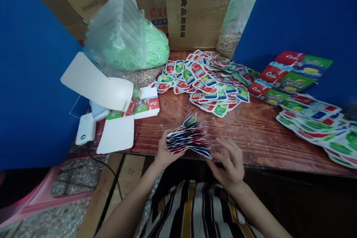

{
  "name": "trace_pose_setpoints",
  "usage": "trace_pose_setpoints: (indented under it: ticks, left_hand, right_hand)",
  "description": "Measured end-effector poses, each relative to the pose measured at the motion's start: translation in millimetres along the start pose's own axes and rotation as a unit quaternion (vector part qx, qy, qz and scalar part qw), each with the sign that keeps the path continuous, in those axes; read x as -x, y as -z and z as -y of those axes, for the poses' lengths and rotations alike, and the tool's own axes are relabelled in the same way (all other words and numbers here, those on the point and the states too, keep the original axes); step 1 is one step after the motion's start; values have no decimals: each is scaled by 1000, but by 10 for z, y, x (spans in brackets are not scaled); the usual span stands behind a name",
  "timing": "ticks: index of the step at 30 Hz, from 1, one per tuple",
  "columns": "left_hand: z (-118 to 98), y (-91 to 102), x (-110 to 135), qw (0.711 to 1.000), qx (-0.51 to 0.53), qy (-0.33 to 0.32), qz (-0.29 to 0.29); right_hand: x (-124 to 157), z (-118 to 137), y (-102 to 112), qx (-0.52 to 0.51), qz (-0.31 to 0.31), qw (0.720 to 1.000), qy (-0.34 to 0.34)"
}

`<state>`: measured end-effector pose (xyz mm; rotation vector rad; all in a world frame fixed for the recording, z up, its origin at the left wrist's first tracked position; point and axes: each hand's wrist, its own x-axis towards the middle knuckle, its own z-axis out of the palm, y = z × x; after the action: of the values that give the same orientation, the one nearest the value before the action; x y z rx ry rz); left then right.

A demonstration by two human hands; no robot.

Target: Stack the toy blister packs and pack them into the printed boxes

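My left hand (165,153) is closed around the left end of a thick stack of candy packets (187,140), seen edge-on just over the table's front edge. The packets fan apart slightly toward the right, and one green-and-blue packet sticks up at the top. My right hand (229,159) is beside the stack's right end, fingers apart and slightly bent. Its thumb is close to the lowest packets; whether it touches them I cannot tell. Beyond both hands lies a loose heap of red, green and blue packets (205,81) marked Cola and Sprite.
Flat printed cartons (147,104) and a white device (86,129) with a cable are at the left. More packets (320,126) and a connected printed sheet (290,76) lie right. Bags of green shredded filler (153,46) and cardboard boxes (199,11) stand behind; blue panels (301,11) flank the table.
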<state>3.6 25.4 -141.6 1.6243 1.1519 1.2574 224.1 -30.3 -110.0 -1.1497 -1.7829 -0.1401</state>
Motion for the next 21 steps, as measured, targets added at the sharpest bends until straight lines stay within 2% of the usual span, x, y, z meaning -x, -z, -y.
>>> trace_pose_setpoints:
  ticks: [6,11,17,21]
  left_hand:
    - [-13,14,0,1000,-2,17,5]
    - [-19,27,0,1000,1,-1,9]
    - [-61,29,-11,1000,8,-1,16]
    - [-98,32,-29,1000,8,-7,14]
  right_hand:
    - [-11,14,-19,-38,5,999,23]
    - [-36,44,-65,-107,4,994,-24]
    - [-184,39,-60,-2,106,994,12]
    - [-209,10,-49,32,134,990,31]
